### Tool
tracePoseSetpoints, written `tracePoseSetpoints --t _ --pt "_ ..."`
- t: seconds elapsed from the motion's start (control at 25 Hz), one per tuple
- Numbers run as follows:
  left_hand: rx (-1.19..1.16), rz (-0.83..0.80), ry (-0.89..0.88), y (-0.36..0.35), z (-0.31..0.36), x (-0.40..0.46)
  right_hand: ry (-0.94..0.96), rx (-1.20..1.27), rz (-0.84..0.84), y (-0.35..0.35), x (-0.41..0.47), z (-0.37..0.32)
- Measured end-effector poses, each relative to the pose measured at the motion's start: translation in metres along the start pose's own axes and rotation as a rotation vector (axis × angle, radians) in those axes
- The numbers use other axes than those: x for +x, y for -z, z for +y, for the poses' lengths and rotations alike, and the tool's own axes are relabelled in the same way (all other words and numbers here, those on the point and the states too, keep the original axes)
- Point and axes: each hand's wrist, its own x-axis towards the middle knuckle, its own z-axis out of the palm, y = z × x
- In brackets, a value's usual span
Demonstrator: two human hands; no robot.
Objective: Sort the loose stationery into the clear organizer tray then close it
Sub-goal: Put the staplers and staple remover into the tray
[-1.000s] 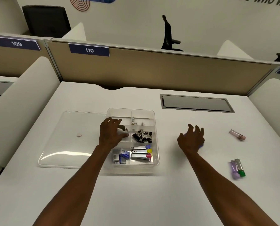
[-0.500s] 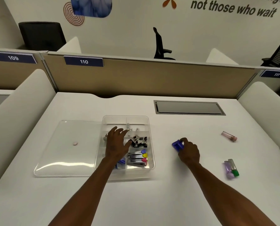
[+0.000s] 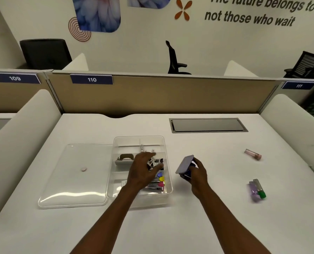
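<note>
Far left on the white desk lies the clear flat plastic lid, off the tray, a small pink disc on it; it looks light, stiff and slick, best lifted by its long edges when closing. Just right of it, touching or nearly so, stands the clear compartmented organizer tray, open, holding a grey stapler-like item, black binder clips and metal clips with blue, yellow and pink tips. Left hand reaches into the tray over the binder clips, fingers loosely spread; whether it grips anything cannot be told. Right hand, just beside the tray's right wall, is clamped on a small blue-and-grey blocky object, tilted and off the desk, possibly a stamp or sharpener; blurred. It seems rigid and light; the pinch across its sides suits it. Well apart to the right lie a pink capped tube and a purple and green-capped pair of tubes: smooth, round, liable to roll, so take each mid-barrel.
</note>
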Motion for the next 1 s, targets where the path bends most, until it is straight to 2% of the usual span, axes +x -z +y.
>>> tracePoseSetpoints --t 0.16,0.32,0.48,0.56,0.72,0.84,1.0 --pt "-0.071 -0.261 -0.048 -0.006 0.032 -0.009 0.022 0.076 -0.131 -0.027 -0.026 0.000" --pt "0.081 -0.197 -0.083 -0.007 0.040 -0.011 0.058 -0.024 -0.245 -0.051 -0.048 0.009" --pt "0.067 -0.176 -0.077 0.010 0.030 -0.017 0.065 -0.170 -0.362 -0.054 -0.055 0.018" --pt "0.057 -0.181 -0.094 0.021 0.020 -0.021 0.155 -0.363 -0.427 -0.052 -0.056 0.018" --pt "0.077 -0.262 -0.019 0.050 -0.005 -0.020 0.617 -0.978 -0.338 -0.059 -0.052 0.021" --pt "0.139 -0.354 0.004 0.069 -0.023 -0.014 0.744 -1.113 -0.369 -0.075 -0.049 0.029" --pt "0.165 -0.347 -0.012 0.086 -0.042 -0.007 0.813 -1.255 -0.363 -0.105 -0.044 0.039"
